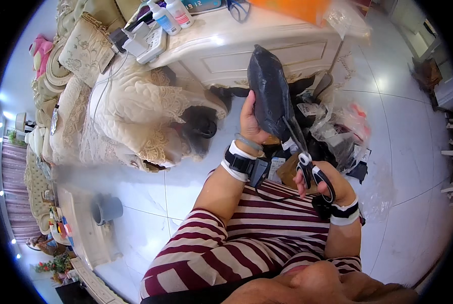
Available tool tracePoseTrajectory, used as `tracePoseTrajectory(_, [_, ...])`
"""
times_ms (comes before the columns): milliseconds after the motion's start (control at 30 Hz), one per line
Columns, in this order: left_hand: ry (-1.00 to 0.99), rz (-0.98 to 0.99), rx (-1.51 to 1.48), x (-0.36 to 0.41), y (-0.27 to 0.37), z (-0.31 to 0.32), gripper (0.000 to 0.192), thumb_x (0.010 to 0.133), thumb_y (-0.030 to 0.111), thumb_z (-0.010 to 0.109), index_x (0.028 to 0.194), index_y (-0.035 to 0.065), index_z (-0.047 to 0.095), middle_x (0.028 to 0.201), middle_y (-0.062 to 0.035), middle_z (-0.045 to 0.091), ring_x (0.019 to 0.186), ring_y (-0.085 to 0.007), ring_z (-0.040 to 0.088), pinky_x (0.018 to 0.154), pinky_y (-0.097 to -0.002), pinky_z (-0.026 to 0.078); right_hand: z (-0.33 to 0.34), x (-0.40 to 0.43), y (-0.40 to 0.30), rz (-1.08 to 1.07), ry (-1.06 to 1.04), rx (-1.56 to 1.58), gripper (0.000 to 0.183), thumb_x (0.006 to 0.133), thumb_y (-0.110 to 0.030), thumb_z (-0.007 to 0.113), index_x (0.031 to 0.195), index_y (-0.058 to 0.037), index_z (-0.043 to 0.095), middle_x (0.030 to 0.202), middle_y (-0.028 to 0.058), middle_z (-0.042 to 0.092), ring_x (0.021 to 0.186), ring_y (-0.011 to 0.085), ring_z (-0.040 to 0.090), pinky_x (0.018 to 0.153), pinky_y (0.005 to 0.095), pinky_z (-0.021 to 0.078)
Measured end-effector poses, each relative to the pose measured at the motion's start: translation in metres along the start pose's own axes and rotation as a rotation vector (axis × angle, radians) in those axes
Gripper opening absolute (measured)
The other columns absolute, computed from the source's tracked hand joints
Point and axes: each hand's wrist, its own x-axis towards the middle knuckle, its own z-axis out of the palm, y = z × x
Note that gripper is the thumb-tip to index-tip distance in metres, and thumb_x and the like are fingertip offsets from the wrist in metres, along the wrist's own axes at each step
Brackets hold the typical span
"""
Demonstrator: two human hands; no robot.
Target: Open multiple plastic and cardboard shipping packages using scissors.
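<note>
My left hand (252,121) grips a black plastic mailing bag (270,89) from its left side and holds it up in front of me. The bag looks full and its upper end tapers. In my right hand (336,180) is a pair of scissors (305,159) with black-and-white handles, my fingers through the loops. Its dark blades are parted and reach the lower right edge of the bag. Whether the plastic is cut there cannot be made out. Below both hands, a heap of packaging partly hides a brown parcel (290,171) and a white label.
Clear plastic wrapping (338,131) lies on the tiled floor at the right. A cream cabinet (264,57) stands ahead, bearing pump bottles (166,19), a power strip (152,45) and glasses. Lace-edged bedding (135,102) hangs at the left, with a grey bin (106,209) farther back.
</note>
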Motion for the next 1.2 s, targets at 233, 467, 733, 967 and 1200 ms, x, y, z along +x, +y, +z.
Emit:
tracePoseTrajectory(233, [-0.071, -0.004, 0.026, 0.003, 0.002, -0.007, 0.054, 0.089, 0.046, 0.048, 0.121, 0.0030, 0.050, 0.116, -0.0127, 0.058, 0.103, -0.0274, 0.057, 0.092, -0.0408, 0.044, -0.004, -0.002, -0.002, 0.085, -0.048, 0.037, 0.080, 0.063, -0.069, 0.064, 0.094, 0.0041, 0.055, 0.076, 0.0083, 0.059, 0.069, 0.0150, 0.060, 0.064, 0.0270, 0.0507])
tracePoseTrajectory(467, [-0.071, -0.062, 0.066, 0.001, -0.005, -0.010, 0.054, 0.091, 0.046, 0.045, 0.124, 0.0038, 0.047, 0.120, -0.0108, 0.056, 0.106, -0.0247, 0.055, 0.095, -0.0393, 0.041, 0.004, 0.002, 0.007, 0.018, -0.014, 0.093, 0.079, 0.067, -0.067, 0.062, 0.099, 0.0041, 0.052, 0.081, 0.0085, 0.058, 0.073, 0.0150, 0.058, 0.067, 0.0268, 0.0492])
tracePoseTrajectory(733, [-0.071, -0.013, 0.136, 0.001, -0.008, -0.007, 0.054, 0.090, 0.048, 0.046, 0.124, 0.0055, 0.048, 0.117, -0.0089, 0.057, 0.106, -0.0232, 0.055, 0.095, -0.0383, 0.041, 0.009, 0.006, 0.015, -0.083, 0.017, 0.093, 0.078, 0.067, -0.068, 0.061, 0.100, 0.0024, 0.051, 0.084, 0.0077, 0.056, 0.074, 0.0152, 0.055, 0.067, 0.0269, 0.0462])
tracePoseTrajectory(967, [-0.036, 0.015, 0.145, 0.002, -0.012, 0.000, 0.052, 0.091, 0.047, 0.046, 0.122, 0.0051, 0.050, 0.117, -0.0083, 0.058, 0.106, -0.0222, 0.055, 0.095, -0.0375, 0.041, 0.004, 0.008, 0.018, -0.132, 0.039, -0.032, 0.072, 0.068, -0.062, 0.065, 0.100, 0.0013, 0.051, 0.084, 0.0052, 0.056, 0.075, 0.0125, 0.055, 0.068, 0.0248, 0.0457])
tracePoseTrajectory(1200, [-0.066, -0.005, 0.199, -0.001, -0.011, -0.014, 0.059, 0.088, 0.046, 0.052, 0.128, 0.0050, 0.042, 0.122, -0.0088, 0.054, 0.108, -0.0225, 0.053, 0.095, -0.0366, 0.041, 0.009, 0.009, 0.016, -0.100, 0.019, 0.076, 0.076, 0.068, -0.066, 0.062, 0.103, 0.0010, 0.050, 0.087, 0.0072, 0.055, 0.077, 0.0142, 0.055, 0.069, 0.0262, 0.0456])
